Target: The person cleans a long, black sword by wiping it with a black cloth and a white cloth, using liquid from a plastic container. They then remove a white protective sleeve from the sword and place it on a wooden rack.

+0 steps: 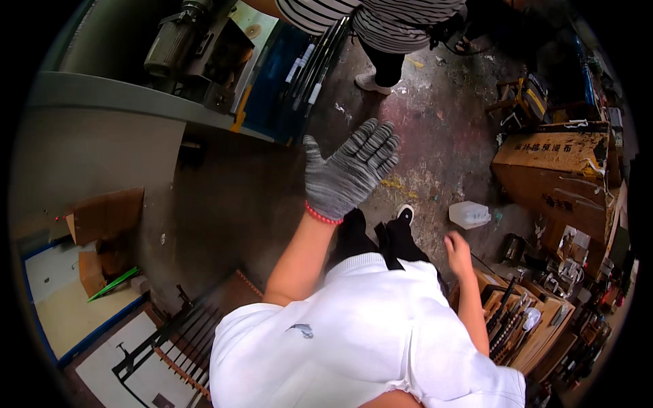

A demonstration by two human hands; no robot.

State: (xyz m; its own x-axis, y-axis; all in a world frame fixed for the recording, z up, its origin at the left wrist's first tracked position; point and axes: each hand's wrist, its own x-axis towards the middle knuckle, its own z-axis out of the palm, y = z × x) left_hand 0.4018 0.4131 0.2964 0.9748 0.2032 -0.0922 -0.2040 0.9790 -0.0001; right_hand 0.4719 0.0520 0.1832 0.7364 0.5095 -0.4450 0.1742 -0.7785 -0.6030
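Observation:
My left hand (350, 170) wears a grey striped knit glove. It is held out in front of my body with the palm turned up, the fingers straight and the thumb spread away; nothing lies in it. A red bead bracelet (323, 213) circles that wrist. My right hand (459, 253) is bare and hangs low at my right side. Its thumb shows, but the other fingers are mostly hidden, and I see no object in it. On the floor just beyond it lies a translucent plastic jug (469, 215), apart from the hand.
Ahead stands a person in a striped top (394, 27). A machine with a grey motor (170, 51) and a bundle of dark rods (309, 68) are at the upper left. Large cardboard boxes (558, 173) and wooden crates (534, 326) line the right; a black metal rack (183, 340) is lower left.

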